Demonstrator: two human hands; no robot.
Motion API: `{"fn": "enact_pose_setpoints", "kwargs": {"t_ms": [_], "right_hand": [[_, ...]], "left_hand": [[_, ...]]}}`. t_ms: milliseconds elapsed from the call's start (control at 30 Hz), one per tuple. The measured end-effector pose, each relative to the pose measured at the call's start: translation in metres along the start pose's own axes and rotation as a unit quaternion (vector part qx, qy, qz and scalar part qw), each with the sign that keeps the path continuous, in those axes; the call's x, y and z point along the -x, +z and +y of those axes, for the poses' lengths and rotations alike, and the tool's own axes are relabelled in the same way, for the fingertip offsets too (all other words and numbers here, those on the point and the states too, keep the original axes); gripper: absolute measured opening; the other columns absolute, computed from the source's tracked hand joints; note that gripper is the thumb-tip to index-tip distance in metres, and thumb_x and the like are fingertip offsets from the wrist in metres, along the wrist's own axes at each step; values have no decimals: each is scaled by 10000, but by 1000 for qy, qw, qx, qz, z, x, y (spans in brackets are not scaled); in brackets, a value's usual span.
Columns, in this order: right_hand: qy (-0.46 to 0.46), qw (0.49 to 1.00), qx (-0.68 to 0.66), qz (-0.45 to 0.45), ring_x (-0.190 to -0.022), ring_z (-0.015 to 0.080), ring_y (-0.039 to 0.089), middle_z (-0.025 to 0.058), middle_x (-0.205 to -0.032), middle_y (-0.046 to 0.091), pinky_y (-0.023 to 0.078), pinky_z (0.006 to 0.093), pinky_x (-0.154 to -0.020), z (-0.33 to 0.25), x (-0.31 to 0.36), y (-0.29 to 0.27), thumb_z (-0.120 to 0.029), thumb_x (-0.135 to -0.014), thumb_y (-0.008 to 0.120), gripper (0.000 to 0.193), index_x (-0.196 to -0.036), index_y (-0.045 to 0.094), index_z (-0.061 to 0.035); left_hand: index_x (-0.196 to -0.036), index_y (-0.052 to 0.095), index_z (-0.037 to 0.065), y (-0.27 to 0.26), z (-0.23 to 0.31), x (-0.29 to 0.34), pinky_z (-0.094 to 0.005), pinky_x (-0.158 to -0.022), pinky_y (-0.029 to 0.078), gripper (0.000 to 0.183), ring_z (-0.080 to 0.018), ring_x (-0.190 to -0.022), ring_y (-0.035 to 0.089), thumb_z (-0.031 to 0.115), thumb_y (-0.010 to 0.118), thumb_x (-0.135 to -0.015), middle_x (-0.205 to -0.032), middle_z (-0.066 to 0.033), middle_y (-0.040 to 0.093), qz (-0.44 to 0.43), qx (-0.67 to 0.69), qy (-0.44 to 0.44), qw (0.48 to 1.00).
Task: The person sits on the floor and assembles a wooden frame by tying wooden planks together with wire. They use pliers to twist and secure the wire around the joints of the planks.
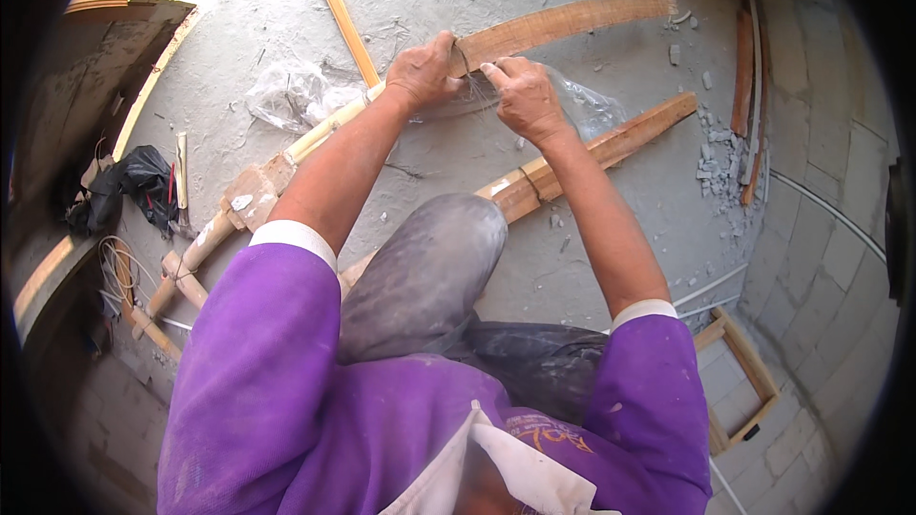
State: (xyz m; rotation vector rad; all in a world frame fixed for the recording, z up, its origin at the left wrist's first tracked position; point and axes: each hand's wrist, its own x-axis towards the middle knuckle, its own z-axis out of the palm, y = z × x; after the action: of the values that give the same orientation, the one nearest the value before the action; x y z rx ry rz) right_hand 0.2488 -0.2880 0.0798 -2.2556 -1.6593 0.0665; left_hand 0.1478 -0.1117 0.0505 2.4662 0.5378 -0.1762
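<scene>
A long wooden board (572,21) stretches out to the right in front of me. My left hand (425,74) is closed around its near end, where it meets a pale round pole (329,129). A thin dark tie (465,59) wraps the board between my hands. My right hand (527,100) is closed in a pinch beside this tie, apparently on its loose end; the fingers partly hide it. Below, a second wooden beam (649,132) lies on the floor with a dark band around it, and my right forearm crosses over it.
Clear plastic sheeting (291,93) lies behind the pole. A narrow wooden strip (342,14) runs away from me. At left are a black plastic bag (151,176) and a hammer (181,176). Rubble (720,167) lines the block wall (811,133) at right, near a wooden frame (759,372).
</scene>
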Motion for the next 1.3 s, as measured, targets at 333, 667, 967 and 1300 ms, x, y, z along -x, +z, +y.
{"fn": "enact_pose_setpoints", "kwargs": {"t_ms": [333, 667, 967, 1300], "right_hand": [[-6, 998, -18, 52, -604, 261, 584, 81, -642, 578, 465, 377, -609, -15, 5, 31, -257, -863, 685, 266, -726, 633, -35], [647, 322, -676, 143, -543, 209, 605, 60, -670, 624, 452, 345, -500, -72, -14, 55, -343, -982, 561, 349, -835, 636, -35], [240, 958, 85, 131, -1110, 304, 597, 147, -1159, 635, 459, 434, -971, -47, 21, -14, -23, -785, 575, 408, -1189, 624, 5], [6, 1000, -3, 8, -991, 266, 607, 148, -1085, 635, 462, 373, -818, -38, 15, 17, -200, -864, 668, 364, -1138, 639, 38]], "left_hand": [[-1163, 485, 41, 5, -5, 1, -474, -781, 524, 581, -400, -904, 666, 364, 748, -757, -957, -230, 667, 19, 2, 12, 1000], [-1098, 483, 51, 2, 0, 3, -455, -800, 538, 536, -367, -943, 672, 330, 762, -735, -1000, -199, 669, 10, -14, 11, 1000], [-1112, 475, 46, 3, -1, 1, -452, -803, 539, 529, -382, -915, 677, 321, 746, -750, -968, -224, 675, -1, -11, -4, 1000], [-1097, 487, 60, 7, -5, 1, -452, -778, 541, 513, -389, -872, 680, 336, 750, -755, -935, -212, 680, 33, -9, 7, 999]]}}
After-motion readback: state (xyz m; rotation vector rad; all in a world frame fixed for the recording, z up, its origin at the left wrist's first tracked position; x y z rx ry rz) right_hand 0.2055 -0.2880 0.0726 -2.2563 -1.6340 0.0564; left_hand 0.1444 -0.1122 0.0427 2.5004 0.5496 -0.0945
